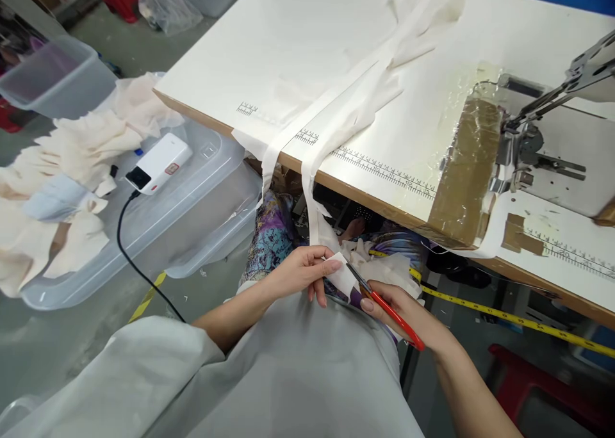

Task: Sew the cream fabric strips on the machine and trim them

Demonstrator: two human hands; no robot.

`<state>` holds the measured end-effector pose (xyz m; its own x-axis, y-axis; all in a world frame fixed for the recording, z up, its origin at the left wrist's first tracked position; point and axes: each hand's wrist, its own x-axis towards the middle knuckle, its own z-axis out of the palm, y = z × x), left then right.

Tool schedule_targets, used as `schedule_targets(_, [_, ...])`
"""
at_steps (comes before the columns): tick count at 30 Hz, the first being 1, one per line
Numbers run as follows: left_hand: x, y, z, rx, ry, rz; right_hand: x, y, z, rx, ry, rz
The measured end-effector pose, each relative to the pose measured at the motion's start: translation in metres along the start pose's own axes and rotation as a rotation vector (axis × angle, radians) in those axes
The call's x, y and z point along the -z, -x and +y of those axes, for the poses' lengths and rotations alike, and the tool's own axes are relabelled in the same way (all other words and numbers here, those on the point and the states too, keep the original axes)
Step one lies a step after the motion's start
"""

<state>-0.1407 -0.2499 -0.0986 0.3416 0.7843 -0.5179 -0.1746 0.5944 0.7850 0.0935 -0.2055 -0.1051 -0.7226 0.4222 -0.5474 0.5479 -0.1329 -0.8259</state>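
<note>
Over my lap, my left hand [307,271] pinches a small piece of pale fabric [342,276] between thumb and fingers. My right hand [398,307] is wrapped round red-handled scissors [394,317], whose metal blades lie against the fabric's right edge. Whether the blades are fully closed I cannot tell. A long cream fabric strip [311,169] hangs over the table edge down towards my left hand. Beside it hangs a second strip [271,159]. More cream fabric [391,271] lies bunched on my lap beyond my right hand.
A white sewing table [216,60] with printed rulers carries a sewing machine [538,150] at the right. A yellow tape measure [494,312] runs below its edge. Left stands a lidded plastic bin [202,201] bearing cream fabric pieces [86,143] and a white device [161,162] with a black cable.
</note>
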Motion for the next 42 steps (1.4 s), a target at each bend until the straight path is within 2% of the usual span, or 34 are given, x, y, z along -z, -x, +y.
schedule_targets(12, [0.003, -0.001, -0.004, -0.02, 0.017, 0.023, -0.002, -0.002, -0.001, -0.041, 0.075, 0.006])
schedule_targets(24, [0.004, -0.002, -0.005, -0.014, 0.02, 0.051, -0.007, -0.002, -0.01, -0.033, 0.498, 0.238])
schedule_targets(30, [0.004, -0.003, -0.006, -0.012, 0.019, 0.044, -0.01, -0.001, -0.01, -0.059, 0.555, 0.272])
schedule_targets(35, [0.004, -0.004, -0.009, -0.014, 0.034, 0.046, -0.011, 0.0, -0.008, -0.024, 0.573, 0.327])
schedule_targets(42, [0.001, -0.004, -0.009, -0.015, 0.025, 0.012, -0.009, -0.003, -0.016, 0.0, 0.69, 0.328])
